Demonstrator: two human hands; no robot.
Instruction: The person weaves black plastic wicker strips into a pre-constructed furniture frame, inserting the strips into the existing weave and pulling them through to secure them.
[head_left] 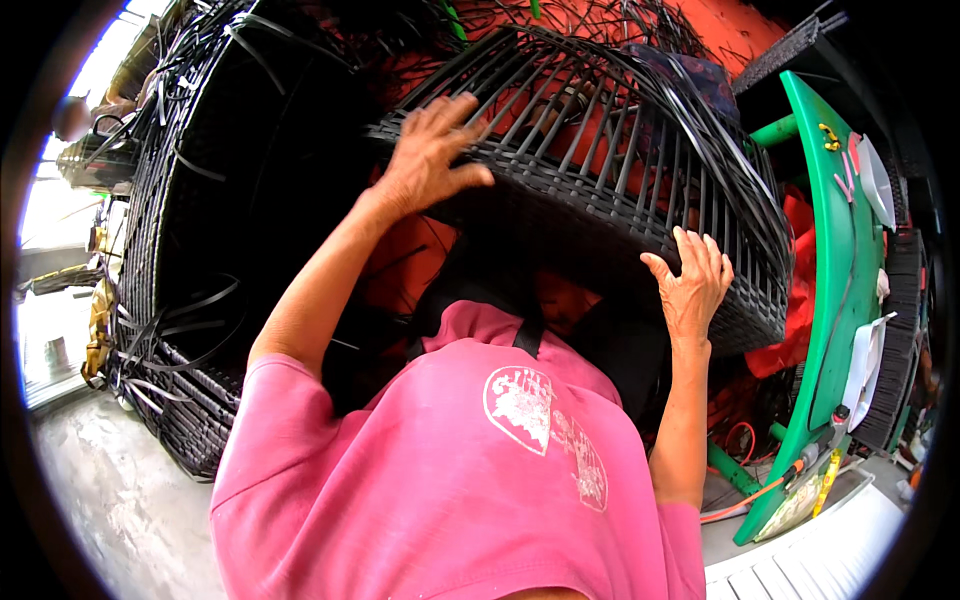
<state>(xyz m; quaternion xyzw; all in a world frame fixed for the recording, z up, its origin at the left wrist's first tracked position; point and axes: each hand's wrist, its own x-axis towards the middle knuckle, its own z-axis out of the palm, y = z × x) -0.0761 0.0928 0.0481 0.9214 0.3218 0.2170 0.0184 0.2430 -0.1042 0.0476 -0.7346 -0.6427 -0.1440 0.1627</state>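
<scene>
Across my front stands a half-woven black wicker piece (600,205), with a dense woven band along its near edge and bare slats rising behind it. Loose dark strands (715,130) arch over its right side. My left hand (437,150) is over the left part of the band, thumb and fingers spread; its fingertips are a little blurred. At the right end of the band is my right hand (692,285), fingers stretched up and thumb apart, nearest the woven edge. Neither hand visibly grips a strand. Shadow hides the underside of the piece.
A large black woven wicker body (150,240) with loose strand ends stands at left. On the right is a green table (830,270) holding white trays (868,365) and small tools. Red sheeting (735,35) with scattered strands lies behind.
</scene>
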